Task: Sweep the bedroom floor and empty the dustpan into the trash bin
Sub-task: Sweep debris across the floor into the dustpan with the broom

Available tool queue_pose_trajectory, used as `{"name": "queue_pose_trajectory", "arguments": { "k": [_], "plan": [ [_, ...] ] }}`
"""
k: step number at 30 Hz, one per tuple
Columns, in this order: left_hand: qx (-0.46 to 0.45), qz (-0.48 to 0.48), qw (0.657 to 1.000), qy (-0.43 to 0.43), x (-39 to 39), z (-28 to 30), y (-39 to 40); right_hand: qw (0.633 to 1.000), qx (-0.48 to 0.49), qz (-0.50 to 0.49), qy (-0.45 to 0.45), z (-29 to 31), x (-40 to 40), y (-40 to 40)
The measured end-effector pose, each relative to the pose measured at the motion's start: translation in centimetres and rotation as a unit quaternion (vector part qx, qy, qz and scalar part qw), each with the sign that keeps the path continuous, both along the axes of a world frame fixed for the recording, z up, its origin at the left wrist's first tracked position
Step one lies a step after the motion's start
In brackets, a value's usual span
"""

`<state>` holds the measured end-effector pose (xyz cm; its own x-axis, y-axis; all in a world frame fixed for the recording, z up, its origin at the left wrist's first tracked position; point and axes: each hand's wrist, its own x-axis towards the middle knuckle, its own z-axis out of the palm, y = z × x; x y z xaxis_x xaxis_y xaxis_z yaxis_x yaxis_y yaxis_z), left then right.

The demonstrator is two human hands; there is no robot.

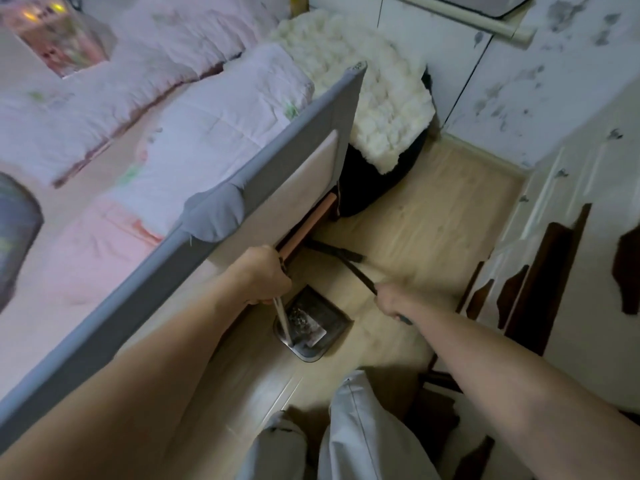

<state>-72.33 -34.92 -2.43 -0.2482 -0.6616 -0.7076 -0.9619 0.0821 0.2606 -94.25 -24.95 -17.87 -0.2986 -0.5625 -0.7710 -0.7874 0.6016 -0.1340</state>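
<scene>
My left hand [265, 275] grips the pale upright handle of a dark dustpan [313, 327], which rests on the light wood floor [426, 216] by the bed's side. Specks of dirt lie inside the pan. My right hand [393, 301] grips the thin dark handle of a broom [353, 268]. The handle slants up-left, and the dark broom head reaches under the bed edge, just beyond the dustpan. The image is motion-blurred.
A bed with a grey side rail [242, 202] and pink bedding fills the left. A black seat with a fluffy white throw [374, 109] stands beyond the dustpan. White cupboard doors with peeling patches [540, 254] line the right. My grey-trousered legs [346, 427] are below.
</scene>
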Motion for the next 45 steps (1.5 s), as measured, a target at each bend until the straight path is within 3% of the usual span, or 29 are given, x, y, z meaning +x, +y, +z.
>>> {"name": "queue_pose_trajectory", "arguments": {
  "k": [4,8,11,18,22,25,28,31,36,40,44,45],
  "plan": [
    [0.012,0.024,1.000,-0.011,-0.2,-1.4,0.1,0.998,-0.010,0.062,0.029,-2.6,1.4,-3.8],
    [0.012,0.019,0.999,-0.024,-0.9,-1.8,0.9,0.997,0.022,0.066,0.037,-3.6,0.4,-1.0],
    [0.017,0.016,0.999,-0.026,-1.6,-1.2,1.1,0.999,0.025,0.031,0.023,-2.5,-1.8,3.2],
    [0.019,-0.050,0.998,-0.038,-4.1,0.1,2.2,0.989,0.141,-0.036,-0.036,2.4,-3.2,11.4],
    [0.025,-0.092,0.995,-0.040,-5.0,0.2,2.8,0.988,0.108,-0.108,-0.035,5.2,-4.4,12.5],
    [0.034,-0.116,0.992,-0.041,-5.3,0.2,2.9,0.988,0.087,-0.128,-0.016,4.1,-4.7,13.6],
    [0.045,-0.143,0.988,-0.046,-5.0,-0.6,3.0,0.979,0.072,-0.189,-0.013,2.9,-3.6,13.5],
    [0.048,-0.174,0.982,-0.046,-4.1,-1.8,3.6,0.968,0.128,-0.214,-0.030,2.9,-1.6,13.0],
    [0.028,-0.231,0.972,-0.024,-2.8,-2.8,4.0,0.966,0.167,-0.182,-0.077,2.7,5.8,13.2],
    [0.027,-0.267,0.963,-0.017,-0.8,-3.5,5.1,0.915,0.085,-0.331,-0.215,2.8,9.0,14.3],
    [0.031,-0.284,0.958,-0.006,1.4,-3.3,5.2,0.842,0.060,-0.491,-0.216,6.7,9.6,16.5],
    [0.033,-0.289,0.957,-0.004,1.8,-3.2,5.0,0.838,0.051,-0.503,-0.206,7.9,9.9,17.1]
  ]
}}
